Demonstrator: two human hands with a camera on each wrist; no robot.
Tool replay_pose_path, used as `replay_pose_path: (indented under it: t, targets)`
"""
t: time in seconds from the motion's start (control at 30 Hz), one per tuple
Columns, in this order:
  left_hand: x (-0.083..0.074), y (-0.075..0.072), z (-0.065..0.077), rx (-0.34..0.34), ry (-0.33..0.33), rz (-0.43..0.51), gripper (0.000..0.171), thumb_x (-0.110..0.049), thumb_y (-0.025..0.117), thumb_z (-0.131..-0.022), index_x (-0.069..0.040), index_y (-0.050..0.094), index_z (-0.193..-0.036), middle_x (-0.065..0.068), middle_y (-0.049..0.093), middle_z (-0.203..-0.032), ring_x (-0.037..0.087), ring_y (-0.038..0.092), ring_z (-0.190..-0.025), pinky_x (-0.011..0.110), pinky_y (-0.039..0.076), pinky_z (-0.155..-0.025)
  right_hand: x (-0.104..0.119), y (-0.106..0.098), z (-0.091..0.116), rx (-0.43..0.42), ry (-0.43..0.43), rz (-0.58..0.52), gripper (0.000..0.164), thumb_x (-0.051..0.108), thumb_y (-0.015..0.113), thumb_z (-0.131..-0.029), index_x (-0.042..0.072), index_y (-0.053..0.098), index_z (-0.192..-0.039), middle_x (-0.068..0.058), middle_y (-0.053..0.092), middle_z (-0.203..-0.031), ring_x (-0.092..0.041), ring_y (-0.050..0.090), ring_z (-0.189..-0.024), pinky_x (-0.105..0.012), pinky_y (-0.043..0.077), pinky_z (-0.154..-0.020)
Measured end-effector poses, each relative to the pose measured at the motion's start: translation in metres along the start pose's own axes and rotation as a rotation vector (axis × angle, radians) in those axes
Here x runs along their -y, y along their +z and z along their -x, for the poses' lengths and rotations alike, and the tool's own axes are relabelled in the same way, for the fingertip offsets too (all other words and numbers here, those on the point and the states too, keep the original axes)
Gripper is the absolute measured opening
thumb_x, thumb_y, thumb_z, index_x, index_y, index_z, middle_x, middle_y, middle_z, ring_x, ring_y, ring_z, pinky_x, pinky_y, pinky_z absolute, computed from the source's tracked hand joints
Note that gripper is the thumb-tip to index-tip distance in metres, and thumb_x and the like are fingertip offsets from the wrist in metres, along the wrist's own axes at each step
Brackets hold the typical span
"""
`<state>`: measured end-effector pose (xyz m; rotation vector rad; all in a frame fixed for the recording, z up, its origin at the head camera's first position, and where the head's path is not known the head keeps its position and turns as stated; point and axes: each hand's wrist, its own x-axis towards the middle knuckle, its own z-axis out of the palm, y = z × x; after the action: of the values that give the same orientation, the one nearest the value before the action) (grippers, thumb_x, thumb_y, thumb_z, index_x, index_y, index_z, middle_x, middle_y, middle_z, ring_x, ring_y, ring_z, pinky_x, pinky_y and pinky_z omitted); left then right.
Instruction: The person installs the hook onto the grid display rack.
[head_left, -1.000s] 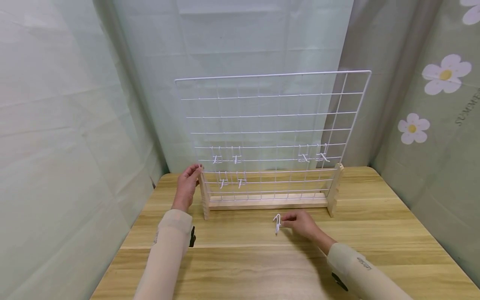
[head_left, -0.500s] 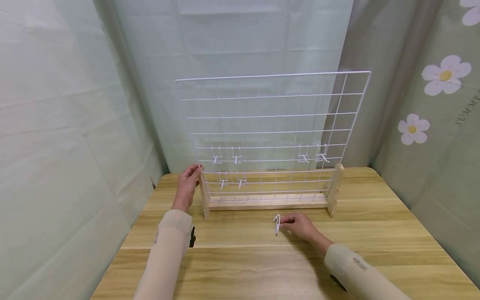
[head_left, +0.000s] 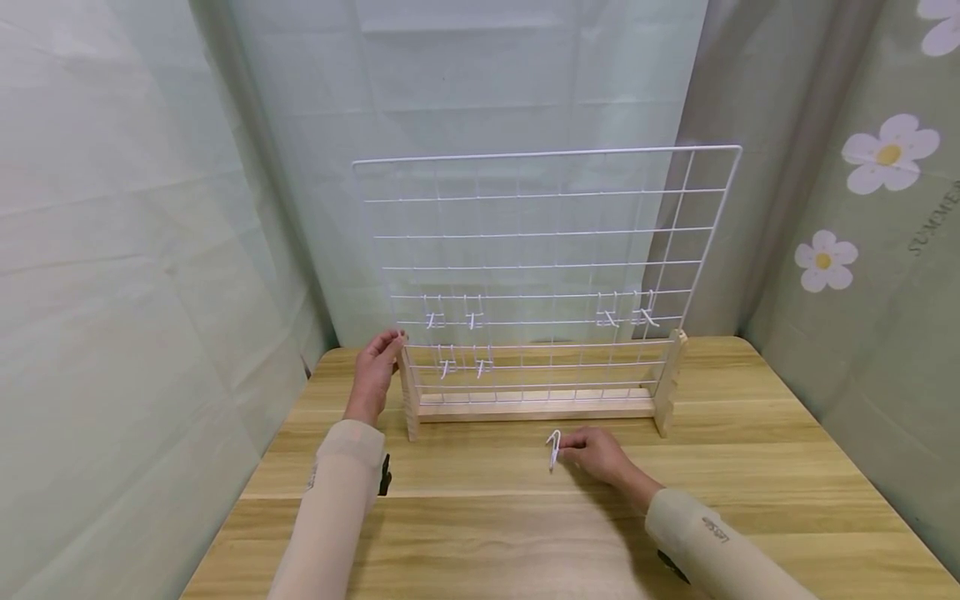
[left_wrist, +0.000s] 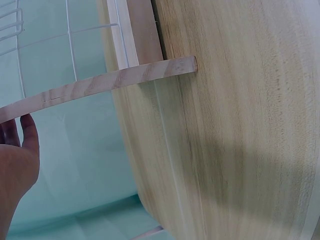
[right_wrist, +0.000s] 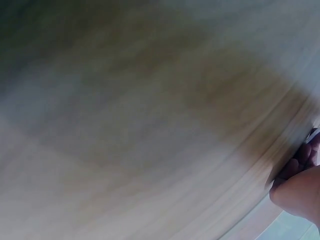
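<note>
A white wire grid panel (head_left: 555, 237) stands upright in a pale wooden base (head_left: 536, 408). At the top of the base's left side post (head_left: 410, 392), my left hand (head_left: 372, 371) pinches the wood between thumb and fingers; in the left wrist view that hand (left_wrist: 17, 160) shows at the post's edge. My right hand (head_left: 600, 454) pinches a white wire hook (head_left: 554, 450) low in front of the base, its bent end up. At the right edge of the right wrist view, part of the right hand (right_wrist: 300, 185) appears, with the hook mostly out of frame.
Several white hooks hang on the grid's lower rows, such as a left one (head_left: 472, 317) and a right one (head_left: 643, 315). The wooden tabletop (head_left: 465, 533) reaches to pale curtains (head_left: 142, 250) behind and at both sides.
The right hand has shifted very slightly left and toward me, still pinching the hook. My left hand stays on the post, and the grid stands as before.
</note>
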<state>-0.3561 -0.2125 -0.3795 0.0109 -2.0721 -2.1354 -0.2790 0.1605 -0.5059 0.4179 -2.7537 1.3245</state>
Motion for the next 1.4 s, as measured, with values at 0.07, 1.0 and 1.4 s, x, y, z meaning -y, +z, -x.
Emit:
replay_pose_path:
  t: [0.07, 1.0, 1.4]
  targets:
    - [0.000, 0.000, 0.000, 0.001, 0.004, -0.001, 0.036, -0.027, 0.052, -0.104, -0.004, 0.053, -0.132, 0.008, 0.051, -0.140, 0.020, 0.047, -0.125, 0.041, 0.036, -0.111, 0.000, 0.000, 0.000, 0.000, -0.001, 0.004, 0.004, 0.014, 0.076, -0.087, 0.012, 0.079, -0.089, -0.001, 0.072, -0.093, -0.013, 0.060, -0.087, -0.032, 0.048, -0.075]
    - [0.000, 0.004, 0.001, -0.004, 0.020, 0.042, 0.031, -0.021, 0.053, -0.104, -0.001, 0.053, -0.127, 0.010, 0.053, -0.137, 0.025, 0.047, -0.127, 0.042, 0.038, -0.108, 0.011, -0.005, -0.003, -0.062, 0.184, -0.099, 0.005, 0.015, 0.075, -0.085, 0.010, 0.076, -0.083, 0.003, 0.067, -0.078, -0.013, 0.047, -0.067, -0.027, 0.038, -0.058]
    - [0.001, 0.001, 0.000, -0.004, 0.014, 0.026, 0.038, -0.024, 0.053, -0.104, 0.000, 0.051, -0.133, 0.010, 0.052, -0.138, 0.027, 0.045, -0.129, 0.043, 0.036, -0.111, 0.015, -0.005, -0.004, -0.209, 0.173, -0.048, 0.006, 0.010, 0.071, -0.086, 0.006, 0.076, -0.084, -0.001, 0.070, -0.082, -0.015, 0.056, -0.073, -0.031, 0.046, -0.067]
